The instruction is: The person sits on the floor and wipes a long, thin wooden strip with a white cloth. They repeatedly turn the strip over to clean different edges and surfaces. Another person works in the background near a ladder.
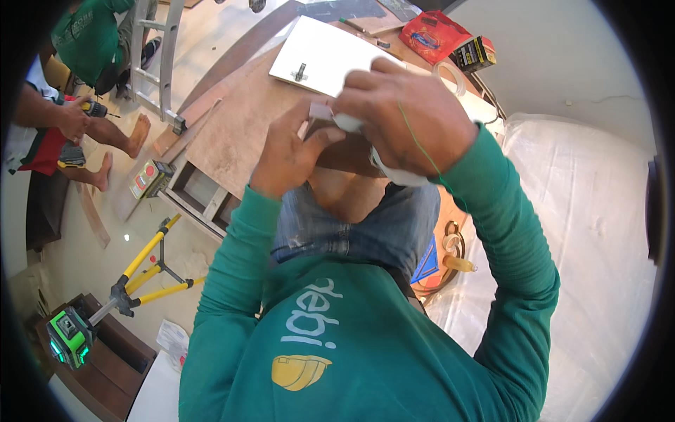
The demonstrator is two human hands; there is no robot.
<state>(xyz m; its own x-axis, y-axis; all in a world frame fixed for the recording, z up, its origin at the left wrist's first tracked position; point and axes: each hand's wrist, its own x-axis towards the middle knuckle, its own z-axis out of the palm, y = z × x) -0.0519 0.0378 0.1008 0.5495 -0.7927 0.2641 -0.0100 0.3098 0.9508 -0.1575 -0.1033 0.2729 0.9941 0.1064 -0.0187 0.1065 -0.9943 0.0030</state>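
Both of my hands are raised over my lap, close together. Between the fingertips and thumb of my left hand is a small pale flat piece. My right hand is closed on a blurred white piece, whose kind I cannot tell. More white material shows below that hand, partly hidden by it. A thin green thread lies across the back of my right hand to the sleeve. Beyond my hands, a white panel with a metal cabinet hinge rests on a plywood sheet.
A red pouch, a box and a clear tape roll lie at the far right. Plastic sheeting covers the right side. At left are a laser level on a yellow tripod, an aluminium ladder and a co-worker's hand with a drill.
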